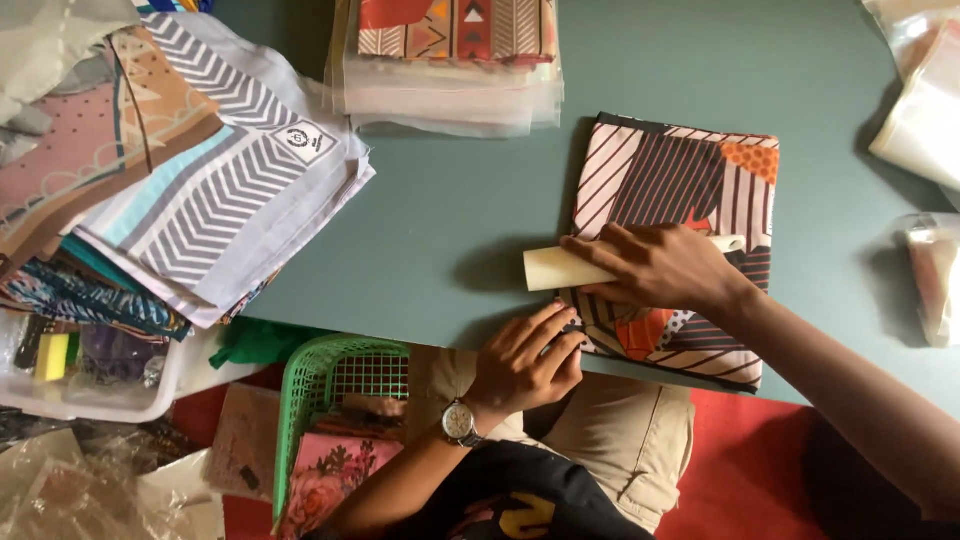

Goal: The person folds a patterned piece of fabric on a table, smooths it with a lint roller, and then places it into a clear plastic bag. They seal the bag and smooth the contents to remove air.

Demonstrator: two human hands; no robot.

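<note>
Head view. Right hand: laid palm-down, fingers together and nearly flat, pressed onto a cream card strip and the folded patterned cloth beneath it. Nothing is gripped; the strip is pinned under the fingers, its left end left jutting past the cloth's edge. Right forearm is extended in from the lower right, across the near table edge.

Left hand: fingers loosely curled and close together, fingertips set against the near left corner of the cloth, just below the strip. Whether the cloth edge is pinched cannot be told. A wristwatch is worn on this wrist; the forearm is raised from below, over the lap.

Folded patterned cloth: square, striped in brown, pink and orange, laid flat on the grey-green table, its near edge overhanging slightly. Both hands are held at its lower left part.

Other items: stack of chevron and patterned cloths at the left; pile of bagged cloths at the far edge; clear bags at the right; green plastic basket beside the lap.
</note>
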